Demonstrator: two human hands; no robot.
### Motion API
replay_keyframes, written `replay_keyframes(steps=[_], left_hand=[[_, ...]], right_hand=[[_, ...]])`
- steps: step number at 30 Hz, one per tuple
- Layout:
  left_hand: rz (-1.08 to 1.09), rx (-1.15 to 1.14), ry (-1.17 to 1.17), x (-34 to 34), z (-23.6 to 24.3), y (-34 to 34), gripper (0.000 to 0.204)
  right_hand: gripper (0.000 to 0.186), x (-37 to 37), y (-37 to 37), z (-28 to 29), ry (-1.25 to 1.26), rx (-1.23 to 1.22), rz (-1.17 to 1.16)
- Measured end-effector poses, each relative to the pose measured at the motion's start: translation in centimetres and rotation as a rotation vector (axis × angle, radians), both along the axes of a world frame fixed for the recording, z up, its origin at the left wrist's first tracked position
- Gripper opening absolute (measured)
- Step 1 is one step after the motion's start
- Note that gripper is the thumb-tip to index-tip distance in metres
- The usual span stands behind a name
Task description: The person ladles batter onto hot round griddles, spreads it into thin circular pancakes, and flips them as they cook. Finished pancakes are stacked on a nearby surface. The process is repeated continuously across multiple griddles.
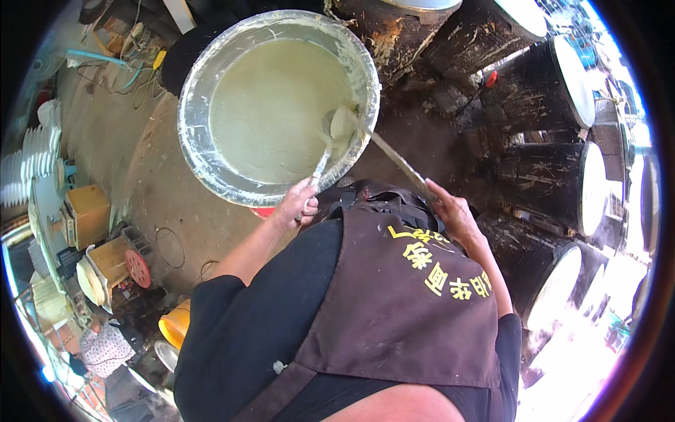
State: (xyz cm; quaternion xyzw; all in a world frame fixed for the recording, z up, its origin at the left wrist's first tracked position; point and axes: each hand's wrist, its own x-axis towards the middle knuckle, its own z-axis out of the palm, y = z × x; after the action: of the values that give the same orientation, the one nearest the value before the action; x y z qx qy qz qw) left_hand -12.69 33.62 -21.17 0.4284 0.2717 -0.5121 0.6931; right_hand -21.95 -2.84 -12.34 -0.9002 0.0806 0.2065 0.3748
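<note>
Your L hand (299, 204) grips short silvery metal scoop (321, 164), R hand (453, 212) long brown-handled ladle (394, 157); heads upper ctr, in round whitish plastic tub (188, 133) w/ pale-green slurry (271, 105). Prob heavy when full, slick wet; hold near handle ends.

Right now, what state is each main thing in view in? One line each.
Basin: uncovered, partly filled, rim crusted.
Pale liquid: spread across the basin.
Left hand: closed on the left ladle.
Left ladle: head over the basin.
Right hand: closed on the long ladle.
Long ladle: slanting into the basin.
Apron: worn.
</note>
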Motion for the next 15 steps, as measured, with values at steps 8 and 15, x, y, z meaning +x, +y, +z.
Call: replay_keyframes(steps=[8,15], left_hand=[[0.503,-0.827,0.288,-6.0,8.4,-1.3,0.040],[0.441,-0.246,-0.726,-7.7,20.9,-3.2,0.045]], right_hand=[[0.056,-0.5,-2.1,2.0,-0.096,-0.008,0.152],[0.053,-0.1,-4.1,7.3,-0.393,0.480,0.053]])
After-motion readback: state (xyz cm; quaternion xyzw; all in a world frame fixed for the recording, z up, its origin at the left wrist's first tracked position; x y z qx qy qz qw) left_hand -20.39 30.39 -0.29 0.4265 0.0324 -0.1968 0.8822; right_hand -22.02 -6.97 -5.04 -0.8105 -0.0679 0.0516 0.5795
